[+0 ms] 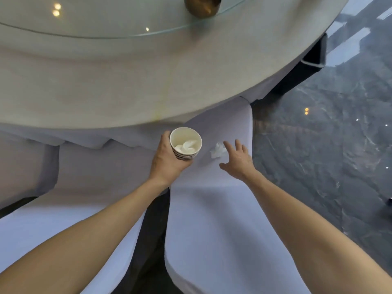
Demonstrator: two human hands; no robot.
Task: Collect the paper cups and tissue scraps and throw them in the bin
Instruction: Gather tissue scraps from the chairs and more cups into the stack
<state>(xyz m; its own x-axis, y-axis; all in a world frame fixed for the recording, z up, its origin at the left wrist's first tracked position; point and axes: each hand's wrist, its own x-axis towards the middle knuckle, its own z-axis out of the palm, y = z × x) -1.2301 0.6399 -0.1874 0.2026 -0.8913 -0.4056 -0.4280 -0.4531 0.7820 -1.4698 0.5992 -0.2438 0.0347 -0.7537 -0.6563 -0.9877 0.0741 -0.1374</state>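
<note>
My left hand (pixel 167 160) grips a stack of nested paper cups (pixel 186 154) from the side, held upright over the gap between two covered chairs. White tissue scraps (pixel 187 146) lie inside the top cup. A crumpled white tissue scrap (pixel 217 150) rests on the seat of the right chair (pixel 212 209). My right hand (pixel 238 159) hovers just right of that scrap, fingers spread, fingertips almost at it and holding nothing.
A round table (pixel 127 88) with a beige cloth fills the top, with a glass turntable (pixel 106 24) and a brass vessel (pixel 202 6) on it. A second white-covered chair (pixel 74 209) stands at left. Dark marble floor (pixel 328 145) lies to the right.
</note>
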